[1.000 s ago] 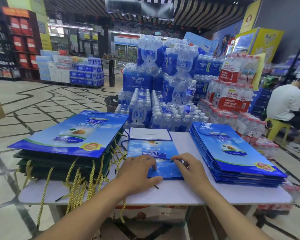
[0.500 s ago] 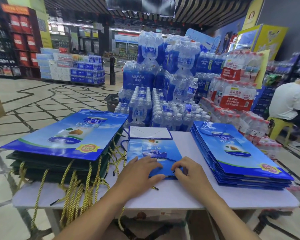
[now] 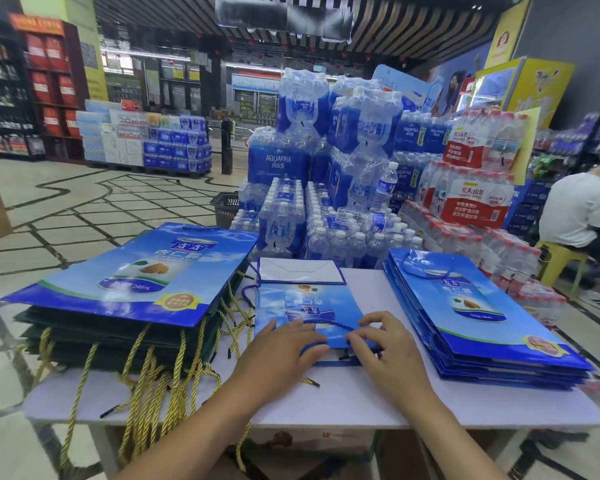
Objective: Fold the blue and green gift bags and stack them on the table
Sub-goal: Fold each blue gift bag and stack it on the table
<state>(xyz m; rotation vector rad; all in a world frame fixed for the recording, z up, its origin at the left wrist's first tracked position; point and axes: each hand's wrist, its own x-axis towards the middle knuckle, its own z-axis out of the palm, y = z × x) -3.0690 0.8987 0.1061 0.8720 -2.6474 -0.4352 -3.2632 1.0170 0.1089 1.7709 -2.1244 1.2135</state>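
Observation:
A blue gift bag (image 3: 302, 303) lies flat in the middle of the white table (image 3: 343, 400), its white base flap turned up at the far end. My left hand (image 3: 284, 351) rests on its near left corner, fingers spread. My right hand (image 3: 385, 344) presses on the near right edge, fingertips at the bag's blue cord handle (image 3: 326, 322). On the left stands a pile of dark green bags (image 3: 118, 341) with gold cords, a blue bag (image 3: 136, 271) on top. A stack of flat blue bags (image 3: 478, 317) sits on the right.
Shrink-wrapped packs of water bottles (image 3: 329, 188) rise just behind the table. A person in a white shirt (image 3: 575, 216) sits on a yellow stool at the right. Gold cords (image 3: 142, 403) hang over the table's front left edge. Tiled floor lies to the left.
Both hands have slid slightly toward the bag's near edge, with the right fingertips now at the blue cord. The view has shifted a little.

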